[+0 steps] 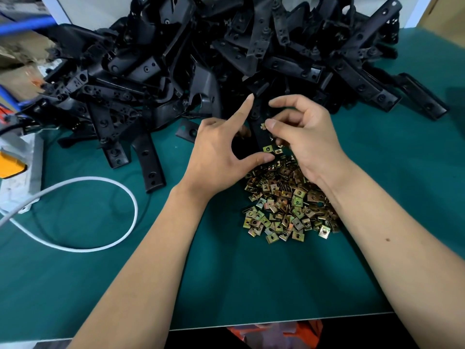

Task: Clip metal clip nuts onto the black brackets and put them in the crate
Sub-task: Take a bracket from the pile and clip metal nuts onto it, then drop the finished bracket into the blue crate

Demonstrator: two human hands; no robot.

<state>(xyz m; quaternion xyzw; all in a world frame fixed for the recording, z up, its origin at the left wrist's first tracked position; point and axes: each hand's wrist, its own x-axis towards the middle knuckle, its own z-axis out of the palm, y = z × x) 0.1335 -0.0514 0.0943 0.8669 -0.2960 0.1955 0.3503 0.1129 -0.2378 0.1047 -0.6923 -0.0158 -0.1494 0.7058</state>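
Observation:
A black bracket (258,122) stands between my hands above the green table. My left hand (219,152) grips its lower end with thumb and curled fingers, the index finger pointing up. My right hand (302,137) pinches a metal clip nut (263,126) against the bracket's right edge. Another clip nut (267,148) sits on the bracket's lower end. A heap of loose brass-coloured clip nuts (286,205) lies under my right wrist. A big pile of black brackets (201,51) fills the back of the table. No crate is in view.
A white cable (105,187) loops across the green mat (251,280) at the left. A white power strip (20,172) with an orange-yellow object (10,165) lies at the left edge. The table's front edge runs near the bottom.

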